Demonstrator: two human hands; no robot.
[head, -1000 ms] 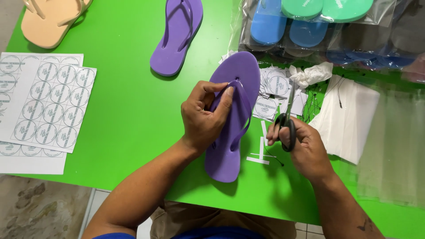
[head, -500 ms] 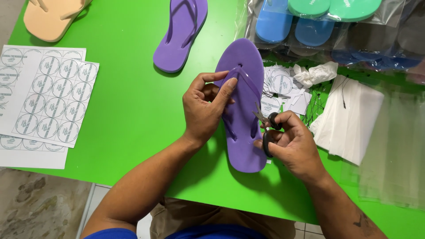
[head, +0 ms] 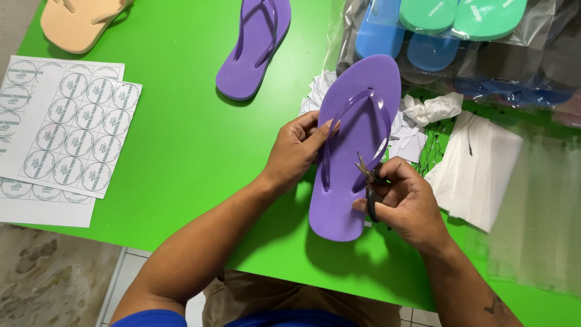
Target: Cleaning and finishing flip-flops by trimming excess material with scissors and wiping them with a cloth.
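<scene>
Green tabletop fills the view. On it the left hand curls over the near edge of a purple flip-flop, fingers pressed to its left strap. At the sandal's right side the right hand grips small scissors — blades parted, tips at the right strap. A second purple flip-flop lies beyond and left of the held one; sticker sheets lie far to its left, bagged sandals beyond on its right. Since a second ago the scissors have swung from beside the sole up to the strap — the sandal sits straighter.
</scene>
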